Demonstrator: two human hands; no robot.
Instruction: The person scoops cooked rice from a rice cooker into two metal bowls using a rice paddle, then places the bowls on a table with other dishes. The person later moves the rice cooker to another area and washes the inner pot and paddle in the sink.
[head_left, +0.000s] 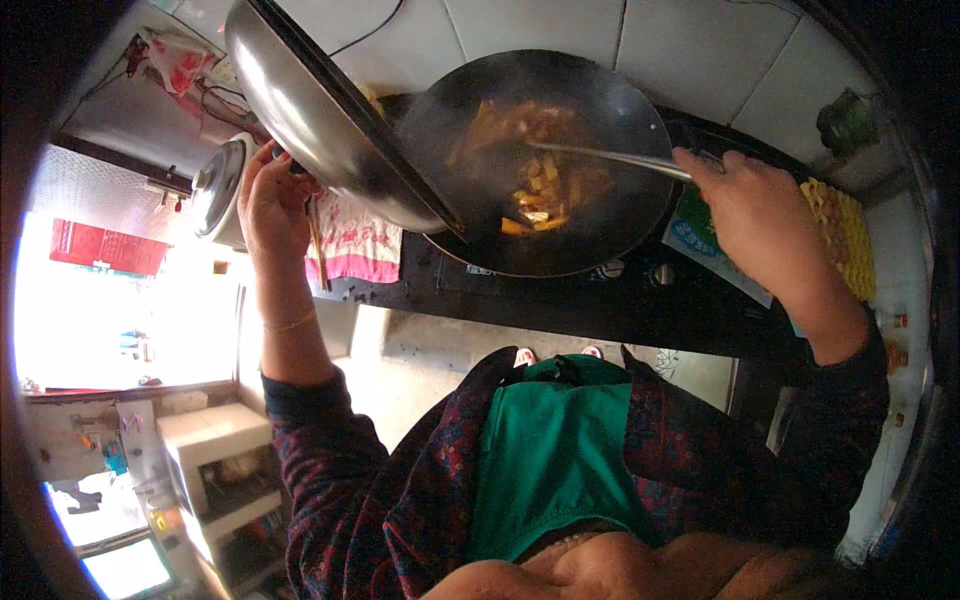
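My left hand (279, 199) grips the knob of a large domed metal wok lid (330, 112), tilted on its side at the left edge of a dark wok (637, 217). In my right hand (757, 202) is the handle of a metal cooking utensil (607, 154), reaching into the wok from the right; its far end is hidden in the food. Brownish food with yellow-orange pieces (541, 184) lies in the wok, with steam over it.
A black gas stove (525, 292) bears the wok. Left are a pink-edged cloth (360, 236), chopsticks (316, 251) and a white pot with a glass lid (221, 187). Right are a green-and-white packet (712, 240) and a yellow egg tray (844, 232). Tiled wall (540, 26) stands behind.
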